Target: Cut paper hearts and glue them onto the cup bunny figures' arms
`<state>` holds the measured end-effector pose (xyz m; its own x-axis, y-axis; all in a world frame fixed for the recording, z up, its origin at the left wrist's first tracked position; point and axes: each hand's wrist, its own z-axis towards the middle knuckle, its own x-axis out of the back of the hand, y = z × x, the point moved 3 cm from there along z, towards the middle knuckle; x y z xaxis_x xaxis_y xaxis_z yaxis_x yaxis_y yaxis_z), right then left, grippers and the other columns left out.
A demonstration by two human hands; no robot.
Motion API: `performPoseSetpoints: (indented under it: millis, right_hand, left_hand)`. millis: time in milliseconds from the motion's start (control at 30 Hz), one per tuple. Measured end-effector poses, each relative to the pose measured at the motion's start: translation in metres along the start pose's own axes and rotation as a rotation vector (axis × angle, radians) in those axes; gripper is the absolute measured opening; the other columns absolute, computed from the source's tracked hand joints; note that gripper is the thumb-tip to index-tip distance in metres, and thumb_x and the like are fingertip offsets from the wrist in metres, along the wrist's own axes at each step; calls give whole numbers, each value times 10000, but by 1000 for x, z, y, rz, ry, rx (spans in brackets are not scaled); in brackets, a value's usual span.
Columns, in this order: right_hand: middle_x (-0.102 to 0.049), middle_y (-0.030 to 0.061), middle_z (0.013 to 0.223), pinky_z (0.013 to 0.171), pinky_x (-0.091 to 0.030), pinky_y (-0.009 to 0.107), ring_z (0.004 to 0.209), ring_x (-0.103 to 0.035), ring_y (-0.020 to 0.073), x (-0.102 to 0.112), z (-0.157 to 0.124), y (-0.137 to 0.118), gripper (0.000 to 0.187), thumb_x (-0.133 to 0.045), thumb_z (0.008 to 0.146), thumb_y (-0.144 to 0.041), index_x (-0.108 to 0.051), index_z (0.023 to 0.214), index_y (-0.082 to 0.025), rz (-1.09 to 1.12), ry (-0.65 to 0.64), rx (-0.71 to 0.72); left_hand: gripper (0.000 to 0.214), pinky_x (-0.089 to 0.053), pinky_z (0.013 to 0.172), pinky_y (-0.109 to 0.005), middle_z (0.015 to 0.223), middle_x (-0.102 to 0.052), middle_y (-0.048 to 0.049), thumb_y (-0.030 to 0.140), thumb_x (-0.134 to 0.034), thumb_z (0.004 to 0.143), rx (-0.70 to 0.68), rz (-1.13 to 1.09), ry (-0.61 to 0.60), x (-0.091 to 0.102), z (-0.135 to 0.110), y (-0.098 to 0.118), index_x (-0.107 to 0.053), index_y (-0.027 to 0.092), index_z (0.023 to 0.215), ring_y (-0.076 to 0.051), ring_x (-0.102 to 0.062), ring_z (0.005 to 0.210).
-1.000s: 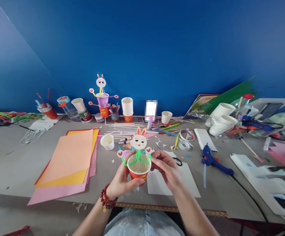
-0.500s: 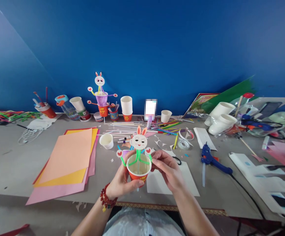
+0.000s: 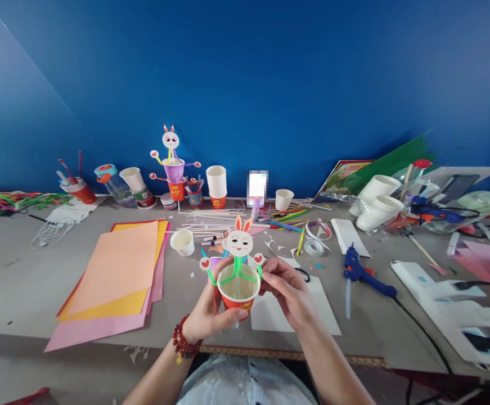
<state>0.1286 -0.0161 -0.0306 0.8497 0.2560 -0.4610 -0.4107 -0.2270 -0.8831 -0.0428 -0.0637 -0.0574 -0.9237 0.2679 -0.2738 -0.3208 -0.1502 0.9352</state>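
Note:
My left hand (image 3: pixel 211 312) is wrapped round a red paper cup (image 3: pixel 237 304) with a white rim, held upright over the table's near edge. From the cup rises a paper bunny head (image 3: pixel 239 242) on green pipe cleaners, with a clear stick below it. Two green pipe-cleaner arms reach past the rim, each ending in a white disc with a red heart. The fingertips of my right hand (image 3: pixel 289 289) pinch the green pipe cleaner (image 3: pixel 259 272) on the right, just under its heart disc (image 3: pixel 259 259). Behind the cup, a purple cup (image 3: pixel 214 270) is partly hidden.
Coloured paper sheets (image 3: pixel 113 264) lie at left, and a white sheet (image 3: pixel 323 309) lies beneath my right hand. A blue glue gun (image 3: pixel 360 273) and a power strip (image 3: pixel 439 306) are at right. Finished bunny cups (image 3: pixel 174 169) stand by the wall. Something skin-toned, perhaps a hand, shows at the right edge.
The right heart disc has shifted slightly outward and tilted. Both hands keep their hold. The view has turned a little, and a skin-toned shape has appeared at the right edge.

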Motion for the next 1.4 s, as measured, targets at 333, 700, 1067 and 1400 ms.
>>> performPoseSetpoints:
  millis: [333, 700, 1067, 1400]
  right_hand:
    - [-625, -18, 774, 570, -497, 223, 609, -590, 107, 3, -1, 0, 220, -814, 769, -316, -629, 755, -198, 7, -11, 24]
    - [-626, -11, 795, 578, -513, 229, 626, -594, 111, 3, 1, 0, 238, -825, 755, -322, -626, 747, -192, -9, 1, 8]
    - [-639, -8, 784, 577, -517, 230, 625, -606, 115, 3, 4, 5, 240, -827, 754, -344, -640, 760, -193, -15, 4, 0]
    - [-629, -8, 780, 575, -516, 233, 620, -597, 113, 1, 3, 4, 238, -818, 764, -350, -642, 738, -191, -48, 0, 20]
  left_hand:
    - [971, -447, 1062, -432, 1405, -556, -143, 269, -792, 781, -38, 47, -21, 0, 2, -1, -216, 274, 1562, -332, -554, 1262]
    - [988, -402, 1103, -437, 1440, -523, -137, 245, -789, 780, -40, 84, -18, 4, 2, -3, -194, 293, 1568, -339, -508, 1315]
    - [959, -412, 1088, -446, 1458, -508, -142, 378, -801, 771, 21, -36, 29, 8, 3, -6, -249, 283, 1549, -350, -518, 1302]
    - [899, -442, 1056, -406, 1402, -549, -113, 332, -825, 747, -3, -21, 68, 8, 6, -1, -339, 305, 1503, -316, -569, 1244]
